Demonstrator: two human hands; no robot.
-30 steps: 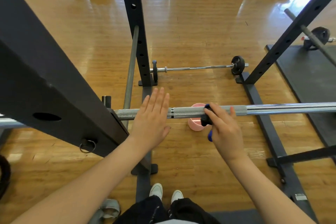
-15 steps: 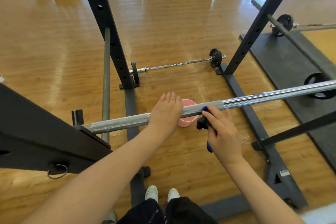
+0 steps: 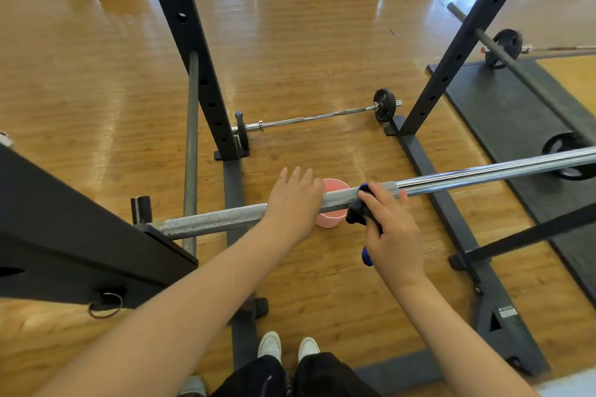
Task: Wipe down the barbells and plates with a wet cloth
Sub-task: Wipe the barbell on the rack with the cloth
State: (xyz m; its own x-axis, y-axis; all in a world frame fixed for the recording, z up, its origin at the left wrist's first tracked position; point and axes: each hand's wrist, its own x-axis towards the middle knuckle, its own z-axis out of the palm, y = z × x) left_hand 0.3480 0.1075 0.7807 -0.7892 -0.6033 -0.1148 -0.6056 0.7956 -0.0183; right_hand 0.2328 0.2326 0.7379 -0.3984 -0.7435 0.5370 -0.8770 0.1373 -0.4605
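The scene is bright and evenly lit. Light enters from the far side of the room: broad white glare patches lie on the glossy floor [image 3: 290,51] along the top edge, strongest at top centre and top right, where detail is washed out. The chrome section of the bar [image 3: 483,176] carries thin specular streaks. Shadows are soft and faint; the rack [image 3: 180,42] casts no hard-edged shadow. Wide-angle distortion is marked: the rack uprights lean outward and straight members bow near the frame edges. Focus is sharp in the centre. Corners and far equipment are softer, with slight smearing at the bottom edge.
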